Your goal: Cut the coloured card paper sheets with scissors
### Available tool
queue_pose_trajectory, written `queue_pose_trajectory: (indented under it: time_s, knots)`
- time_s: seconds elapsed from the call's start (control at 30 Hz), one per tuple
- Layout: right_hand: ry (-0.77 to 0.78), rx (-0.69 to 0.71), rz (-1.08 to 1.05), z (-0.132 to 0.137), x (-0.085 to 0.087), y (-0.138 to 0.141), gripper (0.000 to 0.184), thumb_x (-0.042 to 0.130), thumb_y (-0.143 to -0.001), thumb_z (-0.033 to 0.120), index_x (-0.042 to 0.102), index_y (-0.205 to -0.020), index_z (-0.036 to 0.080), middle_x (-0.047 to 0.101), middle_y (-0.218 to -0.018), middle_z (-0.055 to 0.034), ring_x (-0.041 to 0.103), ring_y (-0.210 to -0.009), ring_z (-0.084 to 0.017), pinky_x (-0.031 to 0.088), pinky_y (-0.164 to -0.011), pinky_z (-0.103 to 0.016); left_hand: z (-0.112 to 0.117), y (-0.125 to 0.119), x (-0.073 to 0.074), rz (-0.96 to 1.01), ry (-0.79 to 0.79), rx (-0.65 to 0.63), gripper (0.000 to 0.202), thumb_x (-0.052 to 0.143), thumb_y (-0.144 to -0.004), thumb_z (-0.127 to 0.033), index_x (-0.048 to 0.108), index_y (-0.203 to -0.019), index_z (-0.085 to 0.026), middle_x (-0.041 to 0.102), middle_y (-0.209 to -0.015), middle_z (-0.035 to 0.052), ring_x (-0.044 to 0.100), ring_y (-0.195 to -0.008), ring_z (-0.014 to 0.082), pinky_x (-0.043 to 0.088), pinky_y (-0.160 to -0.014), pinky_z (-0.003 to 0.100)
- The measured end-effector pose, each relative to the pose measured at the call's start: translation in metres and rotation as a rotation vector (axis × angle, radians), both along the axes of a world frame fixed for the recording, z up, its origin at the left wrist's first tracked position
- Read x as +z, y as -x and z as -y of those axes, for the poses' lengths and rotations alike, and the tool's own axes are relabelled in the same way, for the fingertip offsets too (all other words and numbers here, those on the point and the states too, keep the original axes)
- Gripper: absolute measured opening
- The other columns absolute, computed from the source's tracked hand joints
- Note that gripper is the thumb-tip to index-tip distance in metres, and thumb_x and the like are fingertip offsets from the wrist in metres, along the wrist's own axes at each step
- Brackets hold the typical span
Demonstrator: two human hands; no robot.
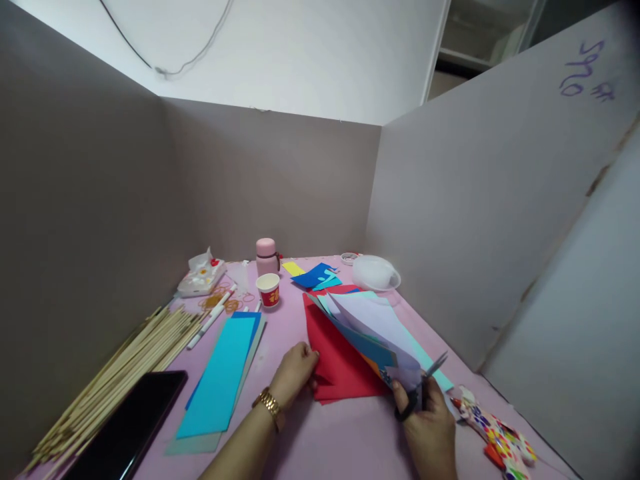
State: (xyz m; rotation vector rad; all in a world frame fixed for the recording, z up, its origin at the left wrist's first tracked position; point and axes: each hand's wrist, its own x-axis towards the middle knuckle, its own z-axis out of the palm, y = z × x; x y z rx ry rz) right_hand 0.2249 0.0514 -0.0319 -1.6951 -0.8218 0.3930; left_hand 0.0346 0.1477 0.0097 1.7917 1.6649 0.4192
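Note:
My left hand, with a gold watch at the wrist, is closed at the left edge of the red paper, its fingers pinching that edge. In my right hand is a pair of scissors with dark handles, blades pointing away to the upper right. The same hand also grips the near corner of several coloured sheets, a pale lavender sheet on top, which curl up off the red paper. Orange and blue sheets show beneath it. The fingers of my right hand are partly hidden behind the sheets.
At left lie bamboo sticks, a black phone and blue paper strips. Behind stand a paper cup, a pink flask and a white bowl. A glue gun lies at right. Grey partitions enclose the table.

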Motion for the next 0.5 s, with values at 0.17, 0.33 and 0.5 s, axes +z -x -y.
queue_pose_trajectory:
  time_s: [0.17,0.33,0.5]
  knots:
    - [-0.036,0.0,0.014,0.002,-0.002,-0.001,0.048,0.062,-0.063,0.052,0.06,-0.093,0.014,0.072,-0.083,-0.0117,0.066,-0.078,-0.028,0.051,-0.063,-0.032,-0.004,0.003,-0.004,-0.095,-0.06,0.018,0.025,0.054,-0.087,-0.033,0.059,-0.104,-0.015,0.064,-0.101,0.0049,0.063,-0.084,0.0176,0.053,-0.073,0.038]
    - [-0.068,-0.006,0.025,0.0,-0.006,-0.002,0.046,0.062,-0.065,0.051,0.061,-0.092,0.014,0.072,-0.083,-0.0124,0.066,-0.075,-0.028,0.05,-0.062,-0.032,0.001,0.0,0.008,-0.183,-0.184,0.029,0.024,0.054,-0.086,-0.033,0.059,-0.105,-0.018,0.063,-0.109,0.0063,0.061,-0.094,0.02,0.05,-0.082,0.042]
    - [-0.104,0.037,0.022,0.002,-0.005,-0.001,0.043,0.06,-0.067,0.049,0.06,-0.094,0.015,0.072,-0.085,-0.0116,0.066,-0.077,-0.026,0.05,-0.065,-0.032,0.005,-0.001,0.025,-0.187,-0.242,0.049,0.024,0.053,-0.087,-0.034,0.06,-0.103,-0.017,0.063,-0.108,0.0062,0.06,-0.096,0.0206,0.048,-0.084,0.044]
